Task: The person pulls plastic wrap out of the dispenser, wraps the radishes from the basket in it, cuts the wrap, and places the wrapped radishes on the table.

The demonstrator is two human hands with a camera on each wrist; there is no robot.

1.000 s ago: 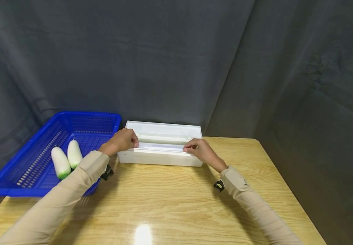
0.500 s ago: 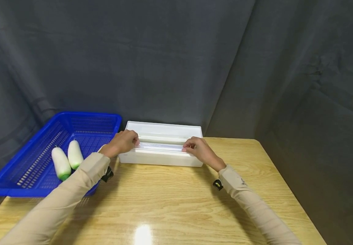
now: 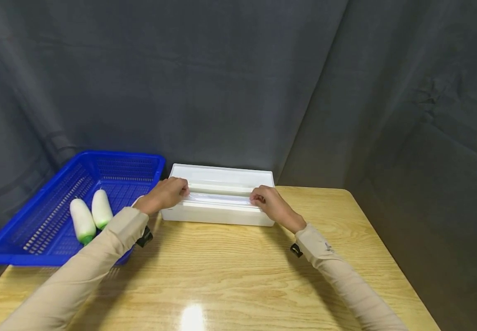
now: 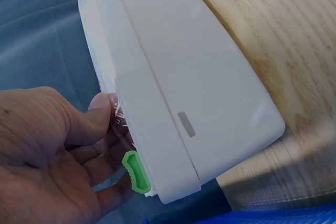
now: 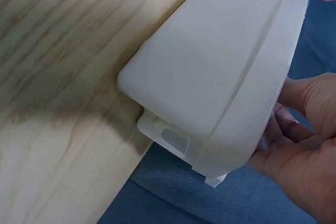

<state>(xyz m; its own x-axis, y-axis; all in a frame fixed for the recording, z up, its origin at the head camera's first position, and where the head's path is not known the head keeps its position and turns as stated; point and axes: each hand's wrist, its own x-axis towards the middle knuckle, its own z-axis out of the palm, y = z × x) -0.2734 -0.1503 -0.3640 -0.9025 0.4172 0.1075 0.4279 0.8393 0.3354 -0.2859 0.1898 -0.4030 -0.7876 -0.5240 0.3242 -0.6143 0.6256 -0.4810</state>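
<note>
A long white cling film dispenser (image 3: 217,216) stands on the table with its lid (image 3: 221,174) raised at the back. Clear cling film (image 3: 219,198) stretches along its front edge. At the left end my left hand (image 3: 164,195) pinches the film between thumb and fingers; the left wrist view shows the crinkled film (image 4: 119,113) at the thumb tip. Beside those fingers is a green slider (image 4: 137,172) on the dispenser's end. My right hand (image 3: 273,205) pinches at the right end of the film, its fingertips partly hidden behind the dispenser's edge in the right wrist view.
Left of the dispenser sits a blue plastic basket (image 3: 35,207) holding two white radishes (image 3: 82,220) with green ends. A wooden table (image 3: 238,276) extends in front. Dark grey curtains (image 3: 221,82) hang behind and to the right.
My right hand has shifted very slightly to the right over the last half second. The left hand has dipped a little since a second ago. The dispenser and basket stay in place.
</note>
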